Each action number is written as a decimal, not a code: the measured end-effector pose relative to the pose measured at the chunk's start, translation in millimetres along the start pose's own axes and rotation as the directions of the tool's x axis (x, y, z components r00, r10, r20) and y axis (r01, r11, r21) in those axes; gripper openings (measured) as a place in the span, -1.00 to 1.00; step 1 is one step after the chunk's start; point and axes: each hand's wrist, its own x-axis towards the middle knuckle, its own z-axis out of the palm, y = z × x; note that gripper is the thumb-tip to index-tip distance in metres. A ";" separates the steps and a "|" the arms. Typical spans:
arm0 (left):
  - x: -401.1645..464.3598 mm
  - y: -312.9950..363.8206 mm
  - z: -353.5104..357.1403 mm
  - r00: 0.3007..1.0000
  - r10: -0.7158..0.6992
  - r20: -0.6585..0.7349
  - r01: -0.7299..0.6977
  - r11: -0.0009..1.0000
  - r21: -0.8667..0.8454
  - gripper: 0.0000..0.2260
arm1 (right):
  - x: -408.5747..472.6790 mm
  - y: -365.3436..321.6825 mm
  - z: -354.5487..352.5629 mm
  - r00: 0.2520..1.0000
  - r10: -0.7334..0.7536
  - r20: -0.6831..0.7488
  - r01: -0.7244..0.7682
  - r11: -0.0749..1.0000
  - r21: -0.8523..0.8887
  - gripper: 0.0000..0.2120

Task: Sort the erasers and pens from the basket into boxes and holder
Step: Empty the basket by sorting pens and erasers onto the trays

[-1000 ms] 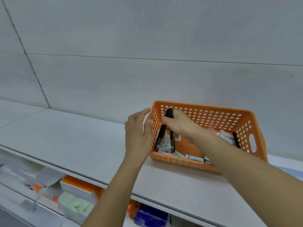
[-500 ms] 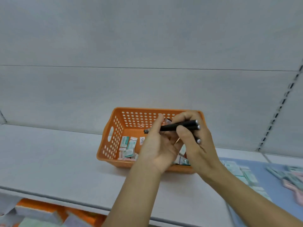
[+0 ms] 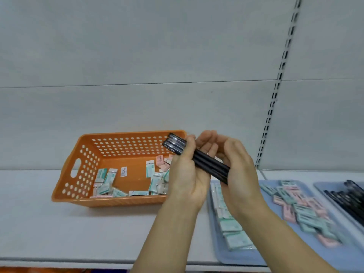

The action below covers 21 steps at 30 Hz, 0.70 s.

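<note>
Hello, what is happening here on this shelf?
A person is sorting stationery. Both hands, the left hand and the right hand, hold a bundle of black pens in front of the orange basket. Many erasers lie in the basket. To the right, a blue tray holds erasers, and another tray holds black pens.

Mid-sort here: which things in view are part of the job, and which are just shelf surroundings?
Part of the job:
- black pens, held by left hand and right hand
- orange basket with erasers left inside
- blue tray of sorted erasers
- far-right tray holding pens

Just surroundings:
- grey shelf
- back panel
- slotted upright rail
</note>
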 end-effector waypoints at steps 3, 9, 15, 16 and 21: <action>-4.5 -8.4 8.1 0.994 0.097 0.046 -0.105 0.970 0.220 -0.81 | -7.0 -14.1 -29.5 0.966 -0.217 0.141 0.258 0.851 -0.457 -0.81; -19.6 -62.7 40.9 0.990 0.009 0.142 -0.087 0.825 0.558 -0.57 | -27.0 -35.5 -93.7 0.892 -0.035 0.451 0.426 0.401 -0.811 -0.75; -18.6 -147.9 57.4 0.948 -0.275 0.159 0.085 0.702 0.707 -0.65 | -36.5 -53.9 -179.8 0.952 0.010 0.306 0.294 0.253 -0.922 -0.83; -20.0 -162.8 61.9 0.931 -0.329 0.158 0.114 0.674 0.730 -0.65 | -37.8 -57.3 -196.0 0.958 0.020 0.287 0.276 0.219 -0.936 -0.83; -20.9 -234.6 84.0 0.823 -0.540 0.176 0.072 0.407 0.911 -0.69 | -34.3 -81.1 -294.7 0.996 -0.083 -0.013 -0.007 0.076 -0.997 -0.74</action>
